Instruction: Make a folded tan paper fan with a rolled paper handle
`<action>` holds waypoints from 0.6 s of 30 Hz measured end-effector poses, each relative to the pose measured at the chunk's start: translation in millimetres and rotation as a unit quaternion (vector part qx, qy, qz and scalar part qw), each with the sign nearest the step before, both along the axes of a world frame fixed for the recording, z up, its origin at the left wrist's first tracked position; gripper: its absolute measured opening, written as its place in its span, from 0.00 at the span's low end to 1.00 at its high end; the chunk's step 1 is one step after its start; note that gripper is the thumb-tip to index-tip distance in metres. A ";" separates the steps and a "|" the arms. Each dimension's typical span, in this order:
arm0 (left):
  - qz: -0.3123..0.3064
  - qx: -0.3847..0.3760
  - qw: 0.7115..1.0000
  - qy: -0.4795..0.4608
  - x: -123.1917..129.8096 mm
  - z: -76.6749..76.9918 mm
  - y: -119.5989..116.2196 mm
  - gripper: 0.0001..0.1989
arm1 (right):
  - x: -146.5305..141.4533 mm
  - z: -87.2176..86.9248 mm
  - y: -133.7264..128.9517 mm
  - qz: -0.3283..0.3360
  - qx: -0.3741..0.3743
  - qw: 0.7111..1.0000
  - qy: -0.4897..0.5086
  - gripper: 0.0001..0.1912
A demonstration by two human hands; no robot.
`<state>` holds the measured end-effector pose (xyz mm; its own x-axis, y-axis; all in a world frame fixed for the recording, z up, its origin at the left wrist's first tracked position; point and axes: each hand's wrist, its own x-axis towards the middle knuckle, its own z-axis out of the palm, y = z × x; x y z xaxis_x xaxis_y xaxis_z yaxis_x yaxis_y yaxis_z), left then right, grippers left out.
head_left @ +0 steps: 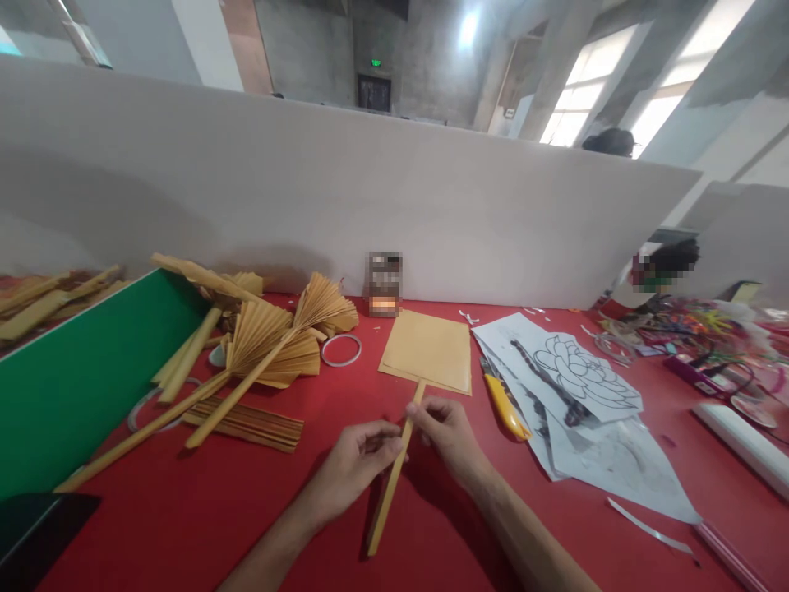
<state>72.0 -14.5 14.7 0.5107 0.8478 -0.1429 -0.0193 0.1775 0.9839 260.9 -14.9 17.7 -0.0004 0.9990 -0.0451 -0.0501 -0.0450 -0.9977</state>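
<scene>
Both hands are at a long, narrow tan paper strip (pixel 383 511) that slants over the red table. My left hand (pixel 361 460) closes on its middle, thumb on top. Higher up, my right hand (pixel 445 423) pinches the strip near its upper end. That end meets the lower edge of a square sheet of tan paper (pixel 425 349); whether the two are joined I cannot tell. To the right of the sheet lies a yellow utility knife (pixel 506 409), partly on white papers.
Pleated paper fans (pixel 262 337) with long handles lie at left, beside a green board (pixel 104 370) and a folded paper strip stack (pixel 243 423). A silver ring (pixel 341 350) is near them. Flower-drawing papers (pixel 585 374) lie right. A white partition (pixel 308 197) stands behind.
</scene>
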 end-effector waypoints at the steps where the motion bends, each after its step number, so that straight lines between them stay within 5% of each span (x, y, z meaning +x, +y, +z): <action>1: -0.001 0.018 1.000 0.009 0.0 -0.3 0.0 0.19 | -5.4 -0.9 -1.1 0.000 0.004 1.000 -0.009 0.28; 6: 0.131 -0.004 0.989 -0.066 -1.2 -7.9 11.0 0.17 | -27.2 -5.8 -9.4 0.015 0.021 0.999 0.019 0.24; 11: 0.315 -0.086 0.919 -0.220 -5.4 -12.6 28.4 0.21 | -39.9 5.0 -25.9 0.104 0.041 0.990 -0.082 0.16; 18: 0.367 -0.149 0.860 -0.321 -5.5 -10.3 32.8 0.11 | -54.4 9.4 -36.0 0.068 0.072 0.975 -0.197 0.08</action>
<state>66.5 18.3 4.3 -0.0920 0.9502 -0.2978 -0.7565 0.1278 0.6414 206.5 -50.9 27.2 -0.1450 0.9868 0.0719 0.3342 0.1172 -0.9352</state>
